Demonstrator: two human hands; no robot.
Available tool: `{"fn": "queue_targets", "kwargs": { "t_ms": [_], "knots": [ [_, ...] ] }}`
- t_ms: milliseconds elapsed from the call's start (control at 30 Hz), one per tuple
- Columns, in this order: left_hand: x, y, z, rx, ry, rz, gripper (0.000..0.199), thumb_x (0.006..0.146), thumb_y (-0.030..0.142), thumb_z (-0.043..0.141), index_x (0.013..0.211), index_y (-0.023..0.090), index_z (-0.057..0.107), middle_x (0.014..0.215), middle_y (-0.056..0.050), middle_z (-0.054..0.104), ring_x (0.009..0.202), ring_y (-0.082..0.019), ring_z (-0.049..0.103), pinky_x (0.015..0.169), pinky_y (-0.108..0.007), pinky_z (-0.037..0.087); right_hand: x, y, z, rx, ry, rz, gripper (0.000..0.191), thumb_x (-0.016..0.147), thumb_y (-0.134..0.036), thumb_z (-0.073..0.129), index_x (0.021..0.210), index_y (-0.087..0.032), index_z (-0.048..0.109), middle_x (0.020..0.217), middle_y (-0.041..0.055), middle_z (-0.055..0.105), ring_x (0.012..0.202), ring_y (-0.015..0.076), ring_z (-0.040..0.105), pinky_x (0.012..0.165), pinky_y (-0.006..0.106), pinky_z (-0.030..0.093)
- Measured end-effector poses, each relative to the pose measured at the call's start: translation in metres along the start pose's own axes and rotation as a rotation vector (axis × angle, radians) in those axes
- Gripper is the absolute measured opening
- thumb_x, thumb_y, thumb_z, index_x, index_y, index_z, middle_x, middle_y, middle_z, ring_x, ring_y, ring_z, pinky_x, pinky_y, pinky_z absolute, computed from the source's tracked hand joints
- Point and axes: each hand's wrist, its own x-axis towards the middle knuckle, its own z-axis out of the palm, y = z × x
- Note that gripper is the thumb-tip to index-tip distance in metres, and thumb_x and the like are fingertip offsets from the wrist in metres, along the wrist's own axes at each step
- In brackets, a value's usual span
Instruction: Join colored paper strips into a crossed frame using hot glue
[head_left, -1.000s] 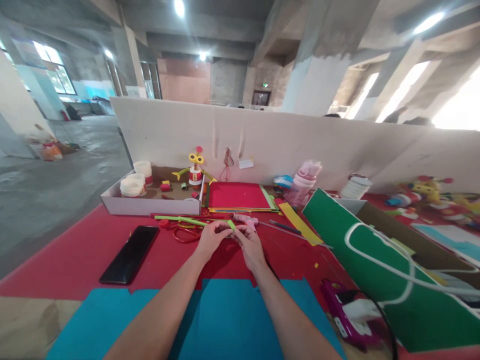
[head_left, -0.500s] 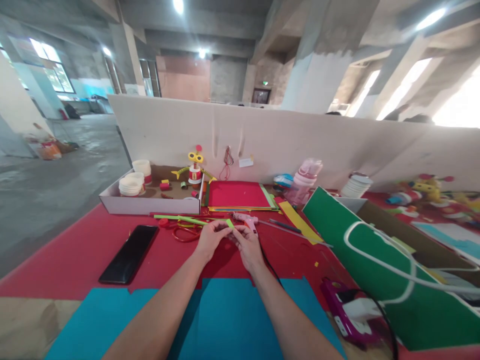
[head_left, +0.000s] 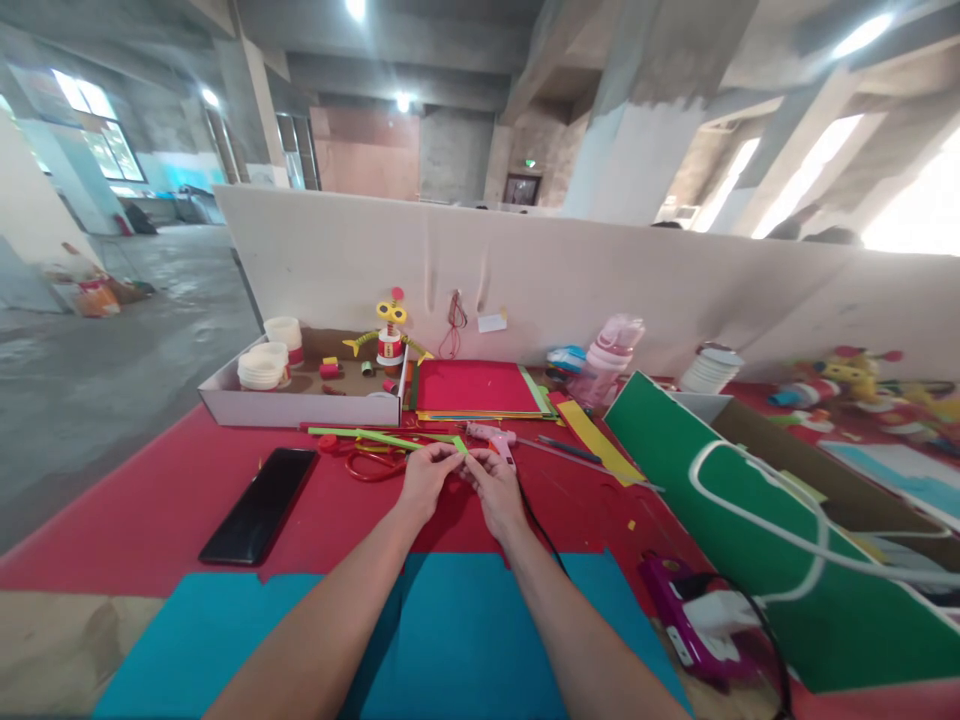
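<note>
A small lime-green paper strip (head_left: 460, 445) is pinched between both hands above the red table. My left hand (head_left: 429, 477) grips it from the left with thumb and fingers closed. From the right, my right hand (head_left: 491, 485) presses its fingertips on the same strip; its lower part is hidden by the fingers. Just behind the hands lies a pink glue gun (head_left: 491, 436), partly covered by my right hand. Red-handled scissors (head_left: 367, 466) and longer green strips (head_left: 382, 438) lie to the left of my left hand.
A black phone (head_left: 259, 508) lies left, blue sheets (head_left: 472, 630) under my forearms. Behind are a white box (head_left: 300, 408) of cups, a toy figure (head_left: 390, 347) and red paper (head_left: 480, 388). A green panel (head_left: 750, 560), white cable and purple power strip (head_left: 697, 630) stand right.
Hardly anything differs. Both hands stay on the green strip in nearly the same place, with the view shifted very slightly.
</note>
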Motion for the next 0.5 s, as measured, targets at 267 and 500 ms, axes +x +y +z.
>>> {"fn": "queue_targets", "kwargs": {
  "t_ms": [267, 500],
  "knots": [
    [-0.004, 0.005, 0.002, 0.041, 0.014, 0.037, 0.023, 0.063, 0.032, 0.073, 0.071, 0.012, 0.066, 0.06, -0.001, 0.062, 0.058, -0.011, 0.055, 0.061, -0.024, 0.044, 0.006, 0.004, -0.005, -0.073, -0.029, -0.059, 0.03, 0.064, -0.037, 0.076, 0.082, -0.017, 0.065, 0.074, 0.0002, 0.068, 0.068, 0.0131, 0.062, 0.07, 0.028, 0.05],
    [0.007, 0.042, -0.025, 0.396, 0.303, 0.302, 0.026, 0.077, 0.039, 0.058, 0.077, 0.015, 0.065, 0.064, -0.001, 0.063, 0.056, -0.011, 0.055, 0.058, -0.022, 0.042, 0.014, 0.0, -0.014, 0.159, 0.0, -0.062, 0.031, 0.06, -0.033, 0.079, 0.077, -0.02, 0.057, 0.075, -0.0014, 0.068, 0.067, 0.0117, 0.063, 0.07, 0.027, 0.052]
  ]
}}
